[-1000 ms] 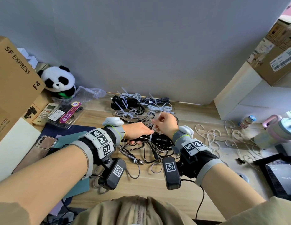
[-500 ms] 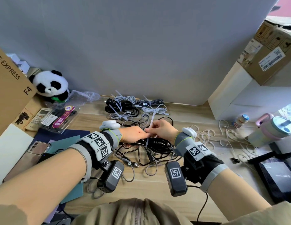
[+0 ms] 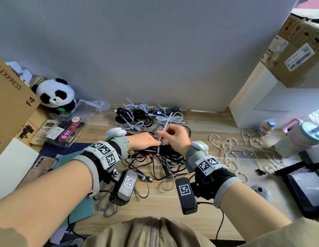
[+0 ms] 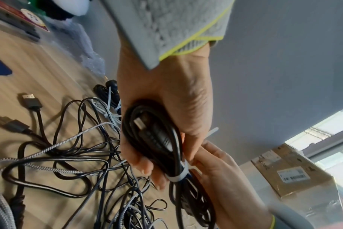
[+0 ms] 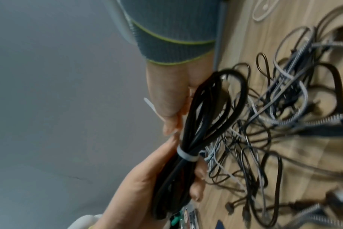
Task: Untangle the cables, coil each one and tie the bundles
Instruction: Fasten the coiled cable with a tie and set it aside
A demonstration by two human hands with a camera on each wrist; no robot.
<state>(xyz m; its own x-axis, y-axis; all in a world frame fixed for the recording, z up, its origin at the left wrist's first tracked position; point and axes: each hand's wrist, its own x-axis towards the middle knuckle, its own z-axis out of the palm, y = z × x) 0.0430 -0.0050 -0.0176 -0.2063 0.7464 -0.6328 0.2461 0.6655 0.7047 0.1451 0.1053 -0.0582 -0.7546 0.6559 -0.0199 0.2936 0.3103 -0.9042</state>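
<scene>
- The black cable coil (image 4: 157, 139) is held just above the wooden desk (image 3: 199, 125), over the loose tangle of cables (image 3: 162, 168), with a white zip tie (image 4: 177, 176) looped around its middle.
- The left hand (image 3: 144, 140) grips the coil, fingers curled round the strands just beside the tie; the wrist view shows a connector tucked inside the loop.
- The right hand (image 3: 174, 138) pinches the free tail of the zip tie between thumb and fingertips, the tail slanting up and away from the coil.
- Behind the hands, near the grey wall, lie tied bundles (image 3: 146, 113) in black, white and grey, each with a zip tie.
- To the right, thin white cords (image 3: 231, 150) sprawl on the desk, near a small bottle (image 3: 266, 126) and a lidded cup (image 3: 304, 138).
- To the left sit a panda plush (image 3: 55, 94), a clear packet (image 3: 68, 131), a phone (image 3: 44, 162) and a cardboard box (image 3: 10, 97).
</scene>
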